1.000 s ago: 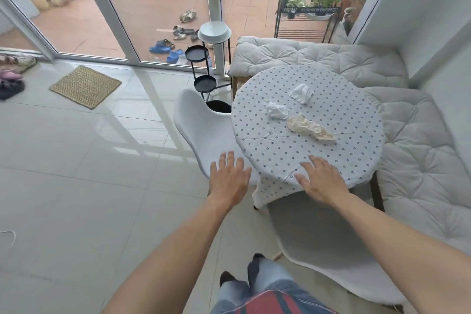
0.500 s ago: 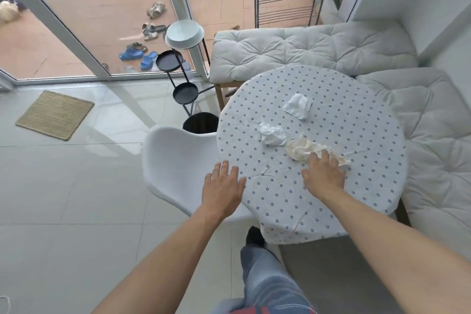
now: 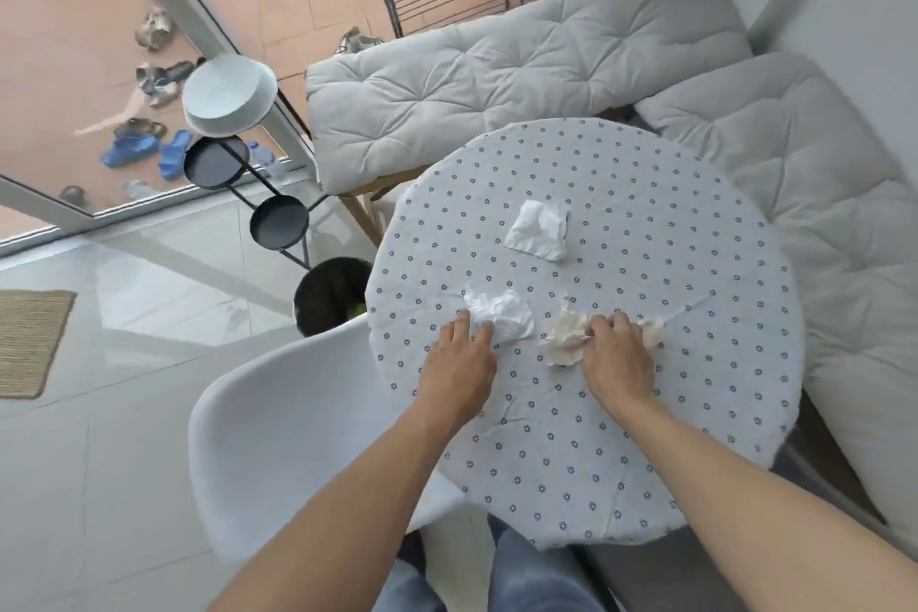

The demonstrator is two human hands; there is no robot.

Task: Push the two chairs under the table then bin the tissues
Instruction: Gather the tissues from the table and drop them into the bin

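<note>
Three tissues on a round tabletop [image 3: 646, 263] under a white cloth dotted with small blue flowers: flat, lightly creased white tissue [image 3: 538, 230] toward the tabletop's middle; crumpled white tissue [image 3: 501, 314] nearer its front left; cream-coloured, ragged tissue [image 3: 564, 342] just right of that. Left hand [image 3: 459, 363] palm-down on the cloth, fingers loosely spread, fingertips touching the crumpled white tissue without closing round it. Right hand [image 3: 618, 358] curled over the cream tissue, fingers bunching it, paper sticking out at both sides. Smooth white moulded chair [image 3: 293, 437] at the tabletop's left edge, seat partly beneath the cloth. Grey chair [image 3: 641, 576] at the near edge, mostly hidden. Black round bin [image 3: 330, 296] on the floor just beyond the white chair, beside the tabletop's left rim, something greenish inside, too dim to identify. Tufted, quilted pale cushions [image 3: 497, 80] behind and right of the tabletop. Glossy pale floor tiles [image 3: 99, 437] to its left, woven mat [image 3: 30, 343] farther left.
</note>
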